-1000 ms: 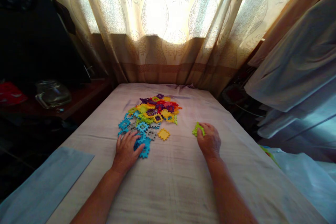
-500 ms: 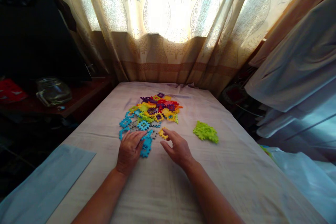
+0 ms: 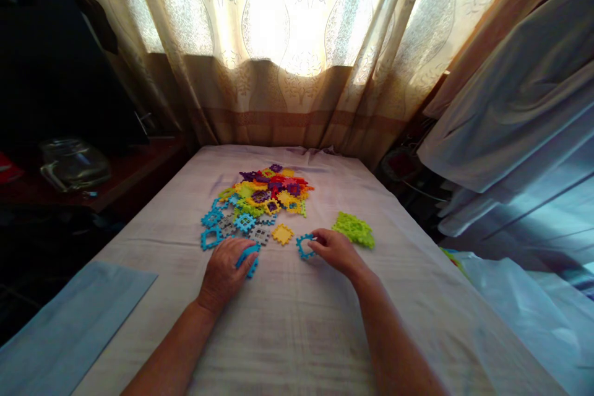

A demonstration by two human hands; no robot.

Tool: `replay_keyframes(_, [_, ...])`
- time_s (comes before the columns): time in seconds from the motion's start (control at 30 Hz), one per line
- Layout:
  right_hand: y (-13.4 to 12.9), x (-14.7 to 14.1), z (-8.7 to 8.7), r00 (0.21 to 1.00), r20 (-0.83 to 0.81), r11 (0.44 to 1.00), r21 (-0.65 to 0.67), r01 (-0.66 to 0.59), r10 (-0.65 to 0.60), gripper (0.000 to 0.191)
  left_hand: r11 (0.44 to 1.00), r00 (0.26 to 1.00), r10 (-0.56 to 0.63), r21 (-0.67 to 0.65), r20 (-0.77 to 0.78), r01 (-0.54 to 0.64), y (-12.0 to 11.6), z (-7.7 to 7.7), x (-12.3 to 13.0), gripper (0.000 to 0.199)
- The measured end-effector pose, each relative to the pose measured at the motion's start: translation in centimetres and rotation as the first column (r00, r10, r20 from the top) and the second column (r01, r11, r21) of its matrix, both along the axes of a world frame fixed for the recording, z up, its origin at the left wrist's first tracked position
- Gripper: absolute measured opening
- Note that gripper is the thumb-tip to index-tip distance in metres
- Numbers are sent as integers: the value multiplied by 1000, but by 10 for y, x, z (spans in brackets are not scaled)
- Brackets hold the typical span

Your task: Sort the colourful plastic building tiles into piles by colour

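The right hand pinches a blue square frame, open-centred and notch-edged, at its nine o'clock; the left hand curls thumb and fingers around flat blue pieces. Toothed green pieces pile at the right's one o'clock; a multicoloured heap lies at the left's.

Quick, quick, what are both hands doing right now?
Left hand: closed around blue pieces.
Right hand: closed, pinching a square blue frame by its edge.
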State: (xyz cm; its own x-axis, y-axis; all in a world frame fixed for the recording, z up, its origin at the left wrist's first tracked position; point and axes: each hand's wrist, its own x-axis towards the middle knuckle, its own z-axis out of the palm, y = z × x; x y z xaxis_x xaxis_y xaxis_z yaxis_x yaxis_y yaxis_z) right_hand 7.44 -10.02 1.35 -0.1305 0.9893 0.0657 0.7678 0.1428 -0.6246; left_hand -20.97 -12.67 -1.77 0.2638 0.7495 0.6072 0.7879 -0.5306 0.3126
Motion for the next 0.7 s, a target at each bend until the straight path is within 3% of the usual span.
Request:
replay_keyframes(0.17, [5, 28, -5, 1000, 20, 996, -88, 22, -20, 22, 990, 993, 12, -136, -115, -28, 6, -6, -25, 42])
replay_keyframes(0.3, [6, 35, -9, 985, 108, 991, 1, 132, -131, 24, 980, 971, -49, -198, -233, 2, 10, -17, -40, 62])
replay_keyframes(0.43, [6, 34, -3, 970, 123, 976, 82, 202, -211, 26, 972, 964, -74, -233, -254, 13, 9, -19, -43, 64])
replay_keyframes(0.7, [-11, -37, 4, 994, -37, 993, 45, -105, 107, 24, 978, 976, -72, -207, -204, 29, 4, -11, -30, 50])
